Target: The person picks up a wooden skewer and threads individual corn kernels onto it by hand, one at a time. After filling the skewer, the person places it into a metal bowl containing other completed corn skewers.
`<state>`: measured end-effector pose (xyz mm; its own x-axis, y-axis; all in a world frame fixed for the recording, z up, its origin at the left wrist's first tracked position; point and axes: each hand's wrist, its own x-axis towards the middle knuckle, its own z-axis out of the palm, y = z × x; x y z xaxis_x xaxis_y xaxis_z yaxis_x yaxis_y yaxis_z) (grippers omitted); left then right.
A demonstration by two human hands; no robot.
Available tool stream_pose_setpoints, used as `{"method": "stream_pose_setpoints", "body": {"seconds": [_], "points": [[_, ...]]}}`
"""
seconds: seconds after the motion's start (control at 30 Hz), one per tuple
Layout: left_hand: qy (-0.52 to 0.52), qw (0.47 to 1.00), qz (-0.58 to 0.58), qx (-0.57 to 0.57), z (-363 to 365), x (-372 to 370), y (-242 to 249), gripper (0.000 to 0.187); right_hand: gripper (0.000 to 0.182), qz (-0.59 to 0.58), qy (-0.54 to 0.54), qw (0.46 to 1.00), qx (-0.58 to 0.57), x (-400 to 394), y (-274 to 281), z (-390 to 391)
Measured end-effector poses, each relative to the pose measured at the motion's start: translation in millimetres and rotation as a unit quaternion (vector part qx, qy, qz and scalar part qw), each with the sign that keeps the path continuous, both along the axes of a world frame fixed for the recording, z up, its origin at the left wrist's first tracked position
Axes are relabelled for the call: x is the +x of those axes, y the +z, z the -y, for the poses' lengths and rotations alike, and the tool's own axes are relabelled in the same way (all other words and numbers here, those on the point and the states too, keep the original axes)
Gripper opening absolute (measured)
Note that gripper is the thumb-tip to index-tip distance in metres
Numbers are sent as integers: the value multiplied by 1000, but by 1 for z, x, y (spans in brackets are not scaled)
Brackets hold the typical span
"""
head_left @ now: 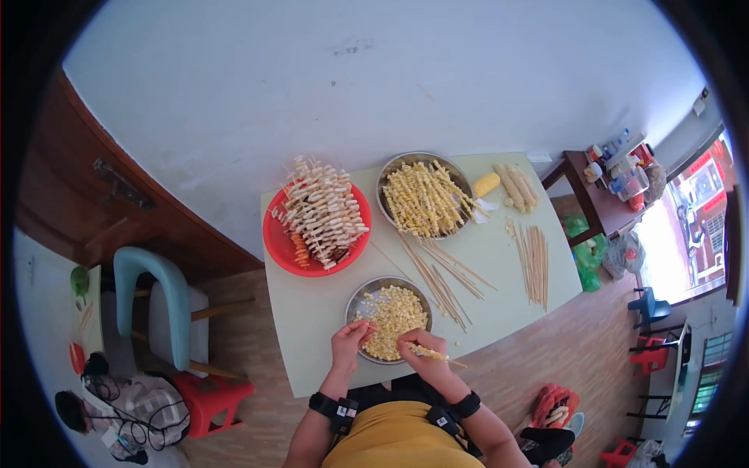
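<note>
My right hand [425, 347] is closed around a skewer of corn kernels [427, 352], whose bare wooden end points right. My left hand [353, 341] is pinched at the left rim of a metal bowl [349, 308]; anything between its fingertips is too small to make out. Loose corn kernels [399, 308] fill much of that bowl. Farther back, a larger metal bowl [380, 191] holds several corn-loaded skewers [425, 199]. To its left, a red basin [275, 253] carries a heap of skewers with whitish pieces [324, 207] and some orange ones [300, 249].
Bare wooden sticks [441, 285] lie right of the kernel bowl, with another bundle [533, 265] farther right. Corn cobs [516, 187] and a yellow cob [486, 184] lie at the table's back. A blue-backed chair [183, 312] and red stool [211, 402] stand left.
</note>
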<state>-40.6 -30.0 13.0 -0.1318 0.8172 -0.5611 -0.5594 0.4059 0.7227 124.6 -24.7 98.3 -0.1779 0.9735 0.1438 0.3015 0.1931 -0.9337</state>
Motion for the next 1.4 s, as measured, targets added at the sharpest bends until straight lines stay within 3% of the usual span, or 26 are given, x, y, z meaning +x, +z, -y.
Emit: {"method": "stream_pose_setpoints", "body": {"seconds": [0.33, 0.73, 1.4], "points": [[9, 996, -77, 42, 1, 3, -4, 16, 9, 37, 43, 998, 38, -5, 5, -3], [74, 997, 14, -30, -1, 3, -4, 18, 11, 37, 55, 996, 63, -4, 5, -2], [65, 998, -8, -9, 3, 11, 0, 14, 13, 40, 71, 992, 91, 1, 3, 3]]}}
